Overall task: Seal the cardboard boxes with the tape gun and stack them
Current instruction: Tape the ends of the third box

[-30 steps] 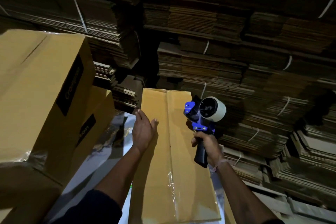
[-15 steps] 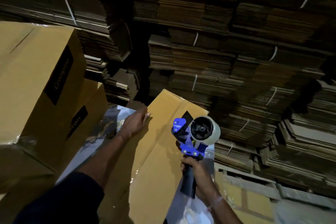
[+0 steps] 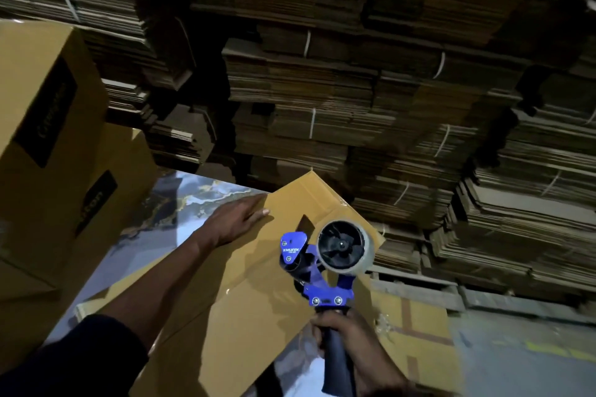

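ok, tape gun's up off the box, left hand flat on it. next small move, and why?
Probably slide the box toward the stacked boxes at left. Left hand lies flat on its far edge; right hand holds the tape gun lifted clear.

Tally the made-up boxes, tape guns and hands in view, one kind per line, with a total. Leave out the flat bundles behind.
Made-up cardboard boxes: 3 (box on the table, upper stacked box, lower stacked box)
Tape guns: 1
Hands: 2 (left hand, right hand)
Total: 6
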`<act>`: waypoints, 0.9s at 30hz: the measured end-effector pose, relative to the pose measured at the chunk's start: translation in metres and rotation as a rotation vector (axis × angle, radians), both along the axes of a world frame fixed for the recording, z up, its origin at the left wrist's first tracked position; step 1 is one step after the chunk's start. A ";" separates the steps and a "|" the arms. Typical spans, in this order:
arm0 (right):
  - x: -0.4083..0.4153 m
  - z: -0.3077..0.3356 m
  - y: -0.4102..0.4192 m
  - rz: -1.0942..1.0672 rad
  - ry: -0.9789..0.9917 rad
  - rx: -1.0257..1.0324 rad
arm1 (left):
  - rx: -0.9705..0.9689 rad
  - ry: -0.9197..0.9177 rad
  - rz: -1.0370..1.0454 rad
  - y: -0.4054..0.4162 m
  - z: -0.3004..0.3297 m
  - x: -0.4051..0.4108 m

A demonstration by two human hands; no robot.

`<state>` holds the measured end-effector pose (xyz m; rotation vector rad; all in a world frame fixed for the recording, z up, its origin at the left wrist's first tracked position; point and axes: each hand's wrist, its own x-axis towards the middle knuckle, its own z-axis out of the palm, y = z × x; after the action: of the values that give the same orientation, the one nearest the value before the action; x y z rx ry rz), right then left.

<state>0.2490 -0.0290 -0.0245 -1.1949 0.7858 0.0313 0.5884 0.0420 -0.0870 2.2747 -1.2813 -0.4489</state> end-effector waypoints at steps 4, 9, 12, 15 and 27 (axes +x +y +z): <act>0.006 0.023 -0.045 -0.053 -0.027 -0.070 | 0.001 0.028 -0.017 -0.004 0.000 -0.013; 0.035 0.035 -0.135 -0.084 0.081 -0.112 | 0.005 0.026 -0.067 -0.024 0.004 -0.028; 0.058 0.042 -0.187 -0.066 0.129 -0.171 | 0.018 -0.004 -0.048 -0.047 0.006 -0.036; 0.080 0.044 -0.227 -0.049 0.163 -0.227 | 0.006 -0.003 -0.021 -0.074 0.008 -0.043; 0.126 0.008 -0.275 -0.033 0.244 -0.093 | -0.210 0.434 0.133 -0.159 0.003 -0.043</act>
<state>0.3748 -0.3044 -0.0161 -1.2806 1.0302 0.1166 0.5456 -0.1169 -0.0843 1.9355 -0.9079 -0.6808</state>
